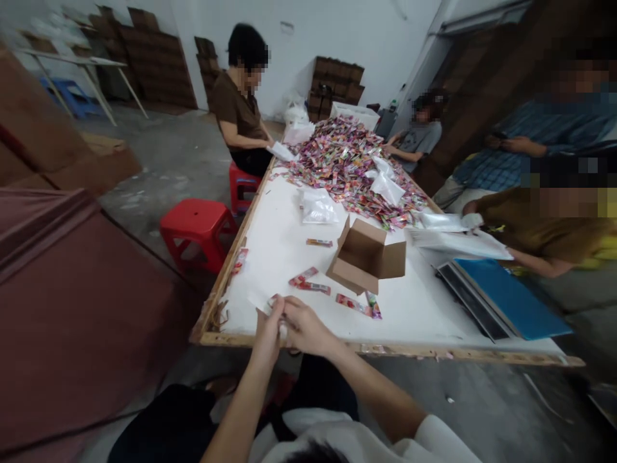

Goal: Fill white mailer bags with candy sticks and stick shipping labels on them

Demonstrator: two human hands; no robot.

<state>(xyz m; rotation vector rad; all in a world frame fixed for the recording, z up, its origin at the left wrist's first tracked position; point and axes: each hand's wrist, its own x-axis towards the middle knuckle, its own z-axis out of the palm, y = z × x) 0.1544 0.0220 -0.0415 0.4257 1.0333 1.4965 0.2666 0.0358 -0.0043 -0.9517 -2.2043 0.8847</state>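
My left hand [268,325] and my right hand [304,325] meet over the table's near edge, fingers closed together. Between their fingertips is a small printed packet [272,301], mostly hidden by the fingers. Just beyond them, several slim pink and red packets [315,288] lie on the white tabletop [270,257]. Another pair of packets [354,303] rests to the right, and an orange one [319,242] lies farther off. An open cardboard box [359,254] stands beyond my right hand, its flaps spread.
A large heap of packets [347,161] covers the table's far half, with clear plastic bags [318,207] around it. A blue folder [511,296] lies at right. Red stools [197,225] stand left. Several people sit along both sides; one hand [473,222] touches white bags.
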